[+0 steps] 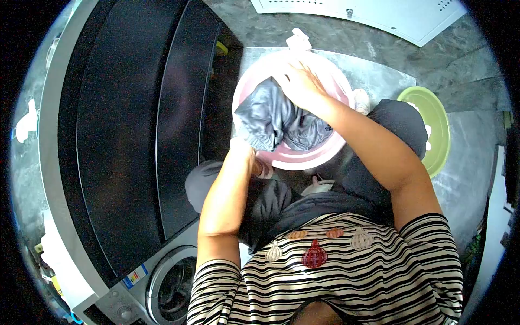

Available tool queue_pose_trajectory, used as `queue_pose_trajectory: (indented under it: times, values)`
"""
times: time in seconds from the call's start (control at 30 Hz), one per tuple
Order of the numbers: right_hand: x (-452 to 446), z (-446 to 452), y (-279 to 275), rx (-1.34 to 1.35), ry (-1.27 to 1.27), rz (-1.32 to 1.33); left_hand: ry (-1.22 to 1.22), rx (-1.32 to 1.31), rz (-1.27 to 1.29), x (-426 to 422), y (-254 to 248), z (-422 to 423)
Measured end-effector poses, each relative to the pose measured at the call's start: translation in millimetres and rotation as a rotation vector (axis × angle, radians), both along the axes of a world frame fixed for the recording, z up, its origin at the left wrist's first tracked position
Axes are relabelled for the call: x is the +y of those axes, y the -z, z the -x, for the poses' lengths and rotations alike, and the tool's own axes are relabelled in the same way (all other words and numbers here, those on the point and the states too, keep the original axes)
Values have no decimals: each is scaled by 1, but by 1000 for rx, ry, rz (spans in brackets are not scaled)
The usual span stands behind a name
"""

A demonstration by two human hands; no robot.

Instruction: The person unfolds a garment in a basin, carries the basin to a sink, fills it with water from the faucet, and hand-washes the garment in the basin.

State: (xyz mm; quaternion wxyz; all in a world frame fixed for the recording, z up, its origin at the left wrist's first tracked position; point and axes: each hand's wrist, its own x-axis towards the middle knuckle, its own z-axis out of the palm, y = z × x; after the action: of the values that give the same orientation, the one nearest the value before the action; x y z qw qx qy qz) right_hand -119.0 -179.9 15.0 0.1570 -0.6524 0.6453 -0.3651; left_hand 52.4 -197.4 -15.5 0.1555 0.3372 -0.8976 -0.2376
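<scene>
Handling grey cloth (262, 116), bunched in the pink basin (298, 163), upper centre of frame. Left hand (242, 144) is at the basin's lower-left rim; fingers hidden by cloth, so grip cannot be told. Right hand (300, 84) spreads wide at the cloth's upper edge. Judgement: best to support the raised bunch from both sides and keep folds inside the rim, lest they slip over. Green basin (446, 135), right of frame, stands apart.
</scene>
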Motion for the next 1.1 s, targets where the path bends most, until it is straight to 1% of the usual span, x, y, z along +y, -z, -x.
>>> queue_pose_trajectory:
  times: [0.03,0.07,0.1,0.17,0.2,0.23,0.27,0.3,0.33,0.37,0.4,0.43,0.47,0.53,0.57,0.6,0.67,0.7,0.77,0.8,0.83,0.87,0.9,0.93,0.97,1.0,1.03,1.07,1.1]
  values:
    - [3,3,11,-82,1,6,-28,-161,-16,8,-7,-1]
    - [5,14,22,-50,-77,41,-42,-329,-27,15,-13,-2]
    - [10,25,24,108,-106,-49,-18,-496,9,21,-31,11]
    - [12,47,32,158,36,-236,75,-825,94,32,-67,36]
    - [19,58,33,168,31,-238,-89,-889,-56,38,-35,11]
    - [26,69,35,236,159,-223,-256,-949,-212,43,-3,-16]
    - [34,80,35,300,287,-200,-243,-928,-248,42,-17,-18]
    - [46,93,48,341,319,-258,-230,-906,-272,38,-36,-19]
    - [60,106,67,382,355,-305,-247,-794,-281,38,-46,-23]
    - [73,119,75,184,381,-548,-292,-713,-269,40,-54,-23]
    - [88,134,83,37,336,-757,-299,-677,-270,44,-65,-21]
    - [97,143,95,-29,266,-995,-373,-510,-368,52,-78,-17]
    - [104,146,110,-288,269,-1052,-339,-496,-304,53,-76,-22]
    - [119,152,141,-792,346,-1169,-292,-321,-284,59,-62,-33]
    - [122,151,149,-1000,241,-1074,-290,-373,-234,60,-54,-36]
    - [129,138,134,-1072,311,-1030,-271,-391,-168,61,-45,-41]
    - [123,142,138,-1013,230,-1148,-287,-451,-224,56,-44,-50]
    - [128,132,134,-1102,324,-1134,-302,-440,-218,55,-43,-55]
    - [128,127,153,-1016,358,-1080,-292,-370,-189,57,-52,-59]
    - [131,117,147,-1201,409,-974,-305,-358,-181,59,-58,-60]
    - [128,110,140,-1257,410,-959,-255,-227,-158,62,-67,-63]
    - [129,105,133,-1235,429,-897,-201,-102,-133,65,-78,-66]
    - [136,86,93,-1213,452,-841,-208,-100,-125,69,-96,-69]
    - [137,87,97,-1267,505,-795,-192,-4,-130,71,-120,-72]
    - [138,89,96,-1311,503,-781,-178,93,-131,71,-139,-80]
    - [143,79,64,-1376,553,-739,-178,153,-33,71,-153,-89]
    - [147,70,32,-1439,603,-694,-248,103,-62,70,-168,-98]
    - [153,95,38,-1376,510,-790,-280,108,-2,70,-177,-105]
    - [162,102,13,-1351,511,-799,-306,115,51,72,-186,-108]
